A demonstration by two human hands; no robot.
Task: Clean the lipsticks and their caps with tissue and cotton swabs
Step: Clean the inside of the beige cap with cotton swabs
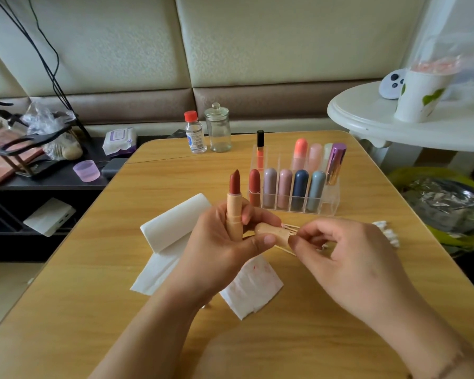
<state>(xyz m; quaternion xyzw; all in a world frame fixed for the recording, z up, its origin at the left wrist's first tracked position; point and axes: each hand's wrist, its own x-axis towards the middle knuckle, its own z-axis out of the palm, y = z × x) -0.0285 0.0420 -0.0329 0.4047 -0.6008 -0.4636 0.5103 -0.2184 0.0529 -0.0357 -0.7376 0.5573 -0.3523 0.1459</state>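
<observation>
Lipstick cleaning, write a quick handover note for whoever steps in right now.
Left hand: holds the open lipstick upright, plus its cap lying sideways under the thumb.
Right hand: fingers pinch at the cap's mouth; whether they hold a swab cannot be told.
Cotton swabs lie to the right, tissues under the hands, one stained red.
Done: some wiping.
Left: this cap, and possibly the capped lipsticks in the organiser.

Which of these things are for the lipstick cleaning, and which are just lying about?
In use: open lipstick and its cap in left hand; right hand; cotton swabs; tissues; lipstick organizer.
Lying about: glass jar, wet wipes, paper cup.
</observation>
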